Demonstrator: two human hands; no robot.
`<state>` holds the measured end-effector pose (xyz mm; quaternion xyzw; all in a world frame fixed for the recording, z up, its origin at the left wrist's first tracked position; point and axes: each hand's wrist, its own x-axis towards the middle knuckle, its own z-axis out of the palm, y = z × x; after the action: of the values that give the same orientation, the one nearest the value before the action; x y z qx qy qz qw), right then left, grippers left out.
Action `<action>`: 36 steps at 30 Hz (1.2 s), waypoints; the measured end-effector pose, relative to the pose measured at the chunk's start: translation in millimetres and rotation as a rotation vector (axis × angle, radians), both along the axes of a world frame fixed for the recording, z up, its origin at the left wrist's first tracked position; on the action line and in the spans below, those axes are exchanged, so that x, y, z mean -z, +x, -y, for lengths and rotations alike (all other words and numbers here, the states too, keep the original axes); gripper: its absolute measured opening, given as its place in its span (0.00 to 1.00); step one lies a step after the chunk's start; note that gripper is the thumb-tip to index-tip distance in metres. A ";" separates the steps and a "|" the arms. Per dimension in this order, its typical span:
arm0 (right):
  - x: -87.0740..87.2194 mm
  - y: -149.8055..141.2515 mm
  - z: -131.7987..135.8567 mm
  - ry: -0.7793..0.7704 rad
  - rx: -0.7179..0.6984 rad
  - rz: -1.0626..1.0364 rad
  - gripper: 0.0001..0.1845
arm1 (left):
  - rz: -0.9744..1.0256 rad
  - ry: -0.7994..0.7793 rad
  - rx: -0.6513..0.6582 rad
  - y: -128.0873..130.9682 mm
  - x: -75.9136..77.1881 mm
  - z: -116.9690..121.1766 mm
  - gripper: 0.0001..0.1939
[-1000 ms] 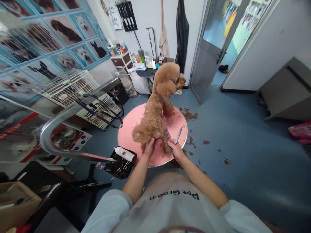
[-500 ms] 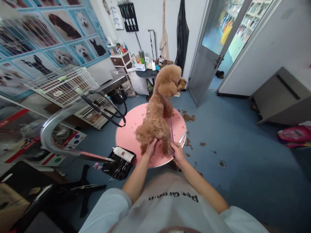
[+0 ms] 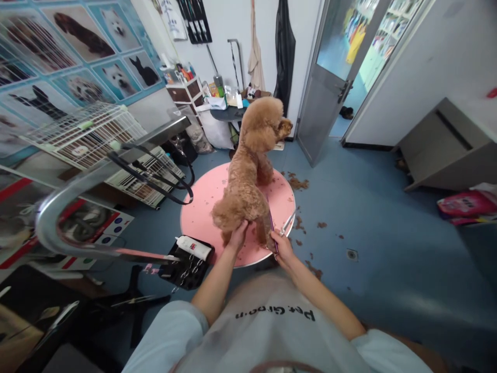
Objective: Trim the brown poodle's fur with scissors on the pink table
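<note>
A brown curly-coated poodle (image 3: pixel 248 181) stands on a round pink grooming table (image 3: pixel 202 191), its rear toward me and its head turned right. My left hand (image 3: pixel 237 238) is at its rear, between the hind legs, with the fingers closed against the fur at a hind leg; the fingertips are partly hidden. In my right hand (image 3: pixel 284 247) are a purple-backed comb (image 3: pixel 271 217) and silver scissors (image 3: pixel 288 221). The comb's teeth lie against the outer side of the right hind leg (image 3: pixel 262 230). The scissors point up and away from the dog, to the right.
A curved metal grooming arm (image 3: pixel 50 207) with a black loop (image 3: pixel 151 181) stands at the left. White clippers (image 3: pixel 194 247) lie on a black tray (image 3: pixel 182 274) by the table. Cut hair (image 3: pixel 298 181) is scattered on the floor. Wire cages (image 3: pixel 89 134) stand behind.
The view has shifted slightly, moving the scene left. The comb has turned so its teeth now show against the hind leg. My left hand stays at the dog's rear.
</note>
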<state>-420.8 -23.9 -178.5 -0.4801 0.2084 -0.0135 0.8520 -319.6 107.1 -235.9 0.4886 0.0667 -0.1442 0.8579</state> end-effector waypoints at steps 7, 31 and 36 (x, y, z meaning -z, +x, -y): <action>22.2 4.1 44.7 -0.264 -0.034 -0.070 0.17 | -0.051 -0.057 -0.095 -7.8 -6.1 7.8 0.25; -43.5 21.5 22.0 -1.443 -0.680 -0.088 0.11 | -0.067 0.040 -0.130 -10.0 1.4 15.3 0.22; -47.9 26.2 13.5 -1.500 -0.677 -0.170 0.11 | -0.028 0.076 -0.107 -7.6 3.8 15.4 0.20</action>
<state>-394.6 -37.3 -130.6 -0.9573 0.0520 0.1446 0.2448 -327.2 91.6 -239.6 0.5146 0.1102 -0.1024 0.8441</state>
